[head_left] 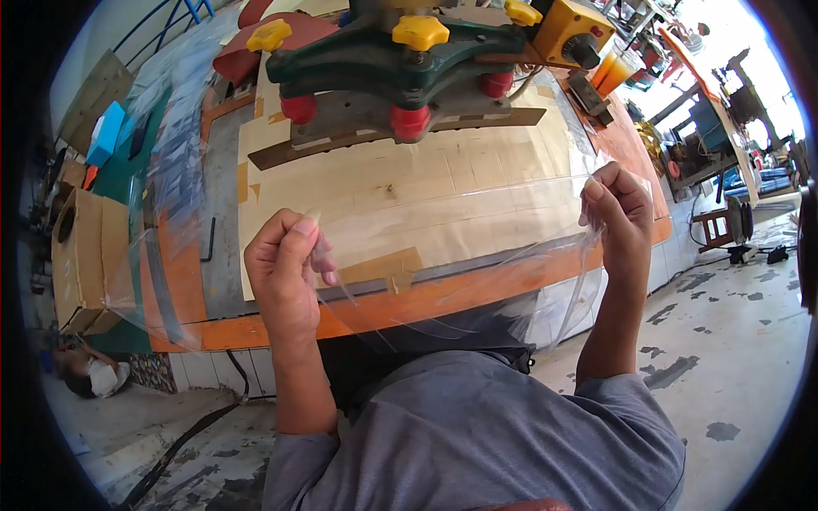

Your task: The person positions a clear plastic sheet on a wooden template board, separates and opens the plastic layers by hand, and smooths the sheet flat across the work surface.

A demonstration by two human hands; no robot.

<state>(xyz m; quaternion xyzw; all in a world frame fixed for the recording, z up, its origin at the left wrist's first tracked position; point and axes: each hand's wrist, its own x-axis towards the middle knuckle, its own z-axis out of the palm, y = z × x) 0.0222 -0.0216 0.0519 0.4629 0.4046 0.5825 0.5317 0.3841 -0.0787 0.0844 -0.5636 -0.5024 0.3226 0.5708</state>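
Observation:
A clear plastic sheet point(460, 221) stretches between my two hands, over the front of a pale board point(375, 179). My left hand point(290, 247) pinches its left end between thumb and fingers. At the right end, my right hand point(615, 200) is closed on the sheet, a little higher up. Loose, see-through folds hang from both hands toward my shirt. Beyond the sheet stands a green press head point(400, 64) with yellow knobs and red feet, a long metal strip point(315, 149) beneath it.
An orange table edge point(426, 302) runs in front of me. Left are an open cardboard box point(89, 255), a hex key point(210, 239) and piled clear plastic point(181, 145). A yellow control box point(569, 32) and an orange drink point(615, 70) are at the back right. A person point(98, 375) is low at far left.

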